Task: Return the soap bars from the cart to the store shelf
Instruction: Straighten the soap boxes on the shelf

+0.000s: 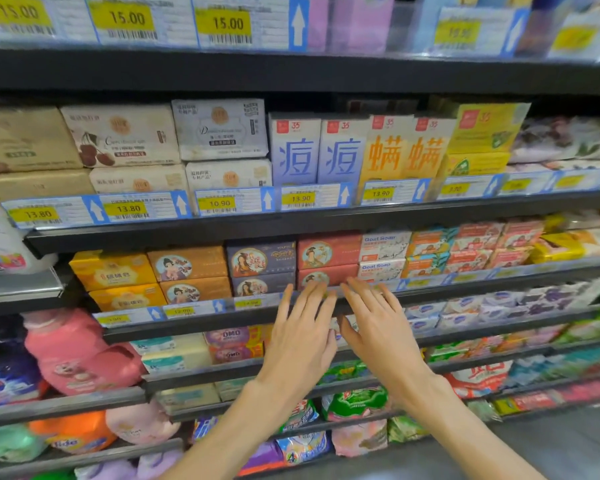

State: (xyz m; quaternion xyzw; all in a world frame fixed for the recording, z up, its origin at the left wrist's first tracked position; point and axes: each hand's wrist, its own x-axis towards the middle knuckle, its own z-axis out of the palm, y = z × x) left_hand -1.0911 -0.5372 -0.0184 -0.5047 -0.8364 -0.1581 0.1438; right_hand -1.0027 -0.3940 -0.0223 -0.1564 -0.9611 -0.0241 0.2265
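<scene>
Store shelving fills everything ahead of me, dark tiers running left to right with price tags clipped along each lip, and I work through it from my hands outward. Nearest, my left hand point(302, 336) and my right hand point(378, 327) are both raised side by side with fingers straight and slightly spread; neither has hold of anything, and the fingertips reach the lip of the soap shelf point(326, 308). Right at those fingertips sit the red soap boxes point(328, 261), two stacked, each printed with a round portrait of a figure; the lower one is partly hidden behind my fingers, so I cannot say whether I am touching it or only the tag strip. My judgement is that the stack is being squared up, and the risk is plain: a push too firm or off-centre could shove the boxes back crooked or drive them into the purple soap boxes point(261, 268) just to the left or the Goat Soap boxes point(383, 254) to the right. Catching the price tags point(248, 303) could also pop one loose. Further up, the blue and orange cartons point(361, 150) stand upright on the next tier. No cart shows in view, so I cannot tell how many bars remain.
</scene>
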